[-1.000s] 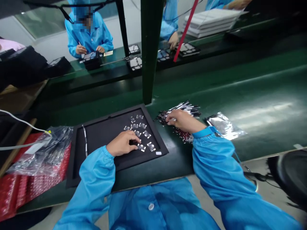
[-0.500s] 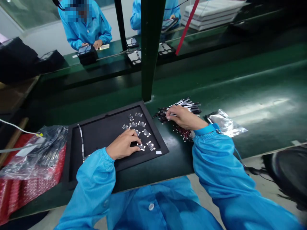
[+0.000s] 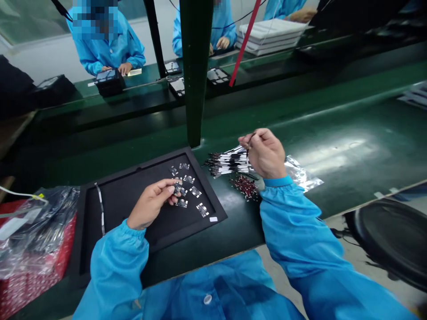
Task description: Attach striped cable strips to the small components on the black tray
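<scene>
My left hand (image 3: 148, 202) is closed, its thumb and fingers pinching a small circuit board (image 3: 177, 188) above the black tray (image 3: 130, 195). Several similar circuit boards (image 3: 195, 191) lie spread in the right part of that tray. Raised over the table, my right hand (image 3: 267, 153) is closed with its fingertips together on a thin dark strip, partly hidden by the fingers. Below and left of it rests a pile of black-and-white strips (image 3: 228, 163). Beside this pile is a heap of tiny dark-red pieces (image 3: 245, 186) with light ends.
A green post (image 3: 195, 89) rises behind the tray. Clear plastic bags (image 3: 36, 226) on red bubble wrap (image 3: 36, 284) lie at the left, and a silvery bag (image 3: 302, 175) lies right of my right hand. Co-workers in blue (image 3: 106, 40) sit across the bench.
My left hand has lifted a circuit board off the tray and drawn it left. My right hand has risen from the strip pile with a thin dark strip. The view has shifted slightly.
</scene>
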Motion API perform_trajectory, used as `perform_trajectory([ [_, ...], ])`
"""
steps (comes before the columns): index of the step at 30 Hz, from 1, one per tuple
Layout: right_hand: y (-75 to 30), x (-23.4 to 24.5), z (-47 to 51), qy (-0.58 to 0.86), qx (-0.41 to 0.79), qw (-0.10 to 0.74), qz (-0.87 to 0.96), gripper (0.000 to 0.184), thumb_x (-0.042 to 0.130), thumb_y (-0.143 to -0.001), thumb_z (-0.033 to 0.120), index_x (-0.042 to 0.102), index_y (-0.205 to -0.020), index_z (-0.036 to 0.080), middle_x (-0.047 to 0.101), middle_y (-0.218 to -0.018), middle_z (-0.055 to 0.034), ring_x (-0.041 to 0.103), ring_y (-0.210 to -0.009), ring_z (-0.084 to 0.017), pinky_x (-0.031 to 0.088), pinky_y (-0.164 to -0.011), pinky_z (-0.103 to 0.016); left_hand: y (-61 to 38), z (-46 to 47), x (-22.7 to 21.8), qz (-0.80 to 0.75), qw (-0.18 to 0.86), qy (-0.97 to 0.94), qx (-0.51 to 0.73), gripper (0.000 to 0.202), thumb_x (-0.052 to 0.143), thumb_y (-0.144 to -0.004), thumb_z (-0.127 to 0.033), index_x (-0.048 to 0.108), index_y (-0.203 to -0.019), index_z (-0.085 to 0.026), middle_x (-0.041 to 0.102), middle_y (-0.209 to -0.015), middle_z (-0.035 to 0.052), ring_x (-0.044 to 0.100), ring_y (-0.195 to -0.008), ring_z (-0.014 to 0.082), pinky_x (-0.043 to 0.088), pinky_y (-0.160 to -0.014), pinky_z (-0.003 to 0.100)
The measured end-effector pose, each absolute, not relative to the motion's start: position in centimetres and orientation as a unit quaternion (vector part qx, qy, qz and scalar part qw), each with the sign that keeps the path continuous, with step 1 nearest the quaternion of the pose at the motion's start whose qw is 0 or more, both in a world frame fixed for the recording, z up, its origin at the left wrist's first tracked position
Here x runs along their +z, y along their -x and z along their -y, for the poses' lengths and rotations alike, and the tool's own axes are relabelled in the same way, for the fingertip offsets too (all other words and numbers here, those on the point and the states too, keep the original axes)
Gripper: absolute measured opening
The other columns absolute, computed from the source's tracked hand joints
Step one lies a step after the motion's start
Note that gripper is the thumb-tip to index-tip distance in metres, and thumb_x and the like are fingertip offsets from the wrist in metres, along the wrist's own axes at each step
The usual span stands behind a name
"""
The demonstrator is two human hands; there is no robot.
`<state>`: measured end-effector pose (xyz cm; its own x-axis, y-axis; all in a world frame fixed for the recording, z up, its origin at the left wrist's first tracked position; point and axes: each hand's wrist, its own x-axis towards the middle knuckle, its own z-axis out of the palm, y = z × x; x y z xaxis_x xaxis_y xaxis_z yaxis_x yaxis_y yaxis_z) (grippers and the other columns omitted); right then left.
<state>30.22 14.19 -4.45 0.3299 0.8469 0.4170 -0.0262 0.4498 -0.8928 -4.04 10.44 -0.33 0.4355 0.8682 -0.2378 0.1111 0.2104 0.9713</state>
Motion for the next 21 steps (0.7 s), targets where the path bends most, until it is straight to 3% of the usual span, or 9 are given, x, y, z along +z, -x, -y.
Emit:
perform_trajectory([
  [4, -31.1, -3.0, -14.3, 0.453, 0.229, 0.731, 0.456, 0.017, 0.05, -0.097, 0.047, 0.048, -0.099, 0.03, 0.064, -0.1, -0.0027, 0.067, -0.104, -0.02, 0.054, -0.092, -0.042, 3.8, -10.3, -0.3, -0.45, 0.645, -0.517, 0.338, 0.027, 0.074, -0.084, -0.035, 0.069, -0.098, -0.013, 0.074, -0.084, 0.007, 0.064, -0.068, 0.0122, 0.051, -0.065, 0.024],
  [9, -28.7, -0.3, -12.1, 0.445, 0.134, 0.749, 0.472, 0.013, 0.064, -0.092, 0.036, 0.055, -0.092, 0.027, 0.062, -0.084, -0.0026, 0.063, -0.074, -0.018, 0.054, -0.074, -0.037, 3.4, -9.9, 0.0, -0.467, 0.654, -0.464, 0.372, 0.029, 0.081, -0.076, -0.033, 0.064, -0.089, -0.012, 0.077, -0.084, 0.0101, 0.071, -0.067, 0.016, 0.056, -0.064, 0.026],
  [13, -23.4, 1.1, -9.0, 0.512, 0.14, 0.617, 0.581, 0.006, 0.069, -0.09, 0.029, 0.067, -0.093, 0.025, 0.068, -0.086, -0.0038, 0.066, -0.079, -0.021, 0.053, -0.072, -0.036, 3.4, -9.8, -0.2, -0.46, 0.665, -0.43, 0.401, 0.034, 0.083, -0.073, -0.03, 0.058, -0.088, -0.014, 0.077, -0.083, 0.0104, 0.074, -0.07, 0.0181, 0.058, -0.066, 0.027],
  [16, -19.5, 0.3, -7.7, 0.479, 0.193, 0.501, 0.694, 0.014, 0.065, -0.092, 0.025, 0.068, -0.105, 0.025, 0.072, -0.094, -0.0032, 0.068, -0.086, -0.021, 0.054, -0.078, -0.036, 3.5, -9.8, -0.5, -0.456, 0.662, -0.43, 0.41, 0.042, 0.082, -0.075, -0.029, 0.058, -0.106, -0.015, 0.078, -0.083, 0.0084, 0.075, -0.071, 0.0183, 0.059, -0.067, 0.027],
  [19, -17.0, -1.6, -7.5, 0.453, 0.214, 0.464, 0.73, 0.022, 0.061, -0.095, 0.022, 0.066, -0.116, 0.024, 0.074, -0.096, -0.0037, 0.068, -0.09, -0.022, 0.054, -0.082, -0.037, 3.7, -9.7, -0.7, -0.452, 0.654, -0.445, 0.411, 0.048, 0.08, -0.078, -0.03, 0.061, -0.119, -0.014, 0.078, -0.086, 0.0081, 0.074, -0.072, 0.0168, 0.059, -0.068, 0.026],
  [21, -16.3, -2.8, -7.6, 0.452, 0.203, 0.466, 0.733, 0.025, 0.06, -0.095, 0.021, 0.064, -0.12, 0.024, 0.074, -0.094, -0.0042, 0.068, -0.091, -0.023, 0.052, -0.085, -0.04, 3.7, -9.7, -0.8, -0.451, 0.65, -0.45, 0.413, 0.043, 0.081, -0.077, -0.03, 0.064, -0.112, -0.012, 0.077, -0.088, 0.0088, 0.074, -0.073, 0.0165, 0.059, -0.069, 0.026],
])
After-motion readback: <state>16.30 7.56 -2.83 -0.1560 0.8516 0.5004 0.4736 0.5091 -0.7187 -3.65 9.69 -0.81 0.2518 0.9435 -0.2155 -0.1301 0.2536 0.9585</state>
